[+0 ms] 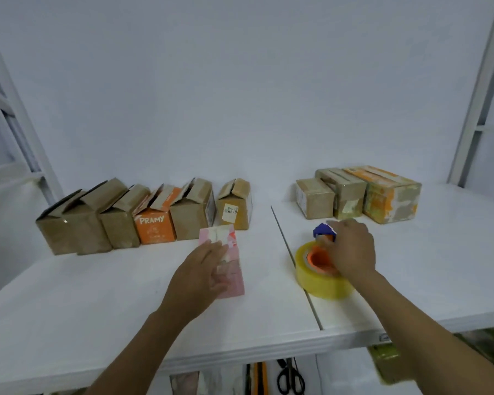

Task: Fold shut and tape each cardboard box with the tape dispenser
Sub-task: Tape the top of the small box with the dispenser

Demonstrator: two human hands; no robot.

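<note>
Your small pink cardboard box [235, 276] lies flat on the smooth white counter [97, 295], near its middle. Your left hand [200, 277] rests on it with fingers straight. Just to the right, your right hand [351, 249] curls around the tape dispenser [317, 258], which has an orange plastic core, a blue tip and a fat, glossy, yellowish roll. Behind on the left stands a row of matte brown boxes [120, 220] with raised flaps. Three taped, shiny boxes [354, 195] sit back right.

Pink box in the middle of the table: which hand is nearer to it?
Left. The left hand rests on the pink box; the right hand is apart, off to its right, gripping the tape dispenser.
</note>
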